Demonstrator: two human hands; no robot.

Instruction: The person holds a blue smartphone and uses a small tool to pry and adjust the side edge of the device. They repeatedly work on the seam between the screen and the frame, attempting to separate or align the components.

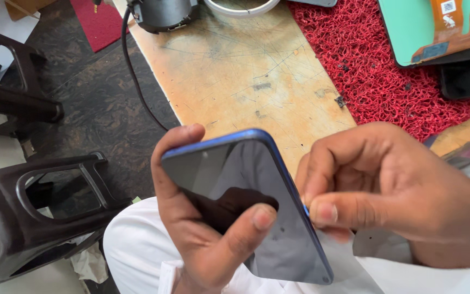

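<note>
Left hand [202,228] grips the phone [246,201], screen up, long axis running far-left to near-right. Right hand [387,185] pinches narrow at its right edge.

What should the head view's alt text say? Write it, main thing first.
A left hand holds a blue-edged phone, dark screen up, while the right hand pinches at its right edge. Beyond lie a scratched wooden bench and a red mat.

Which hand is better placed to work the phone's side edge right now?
The right hand, probably. Its pinched fingertips already touch the blue phone's right edge. The left hand is wrapped around the phone from behind, thumb on the dark screen, so it is busy supporting it.
</note>
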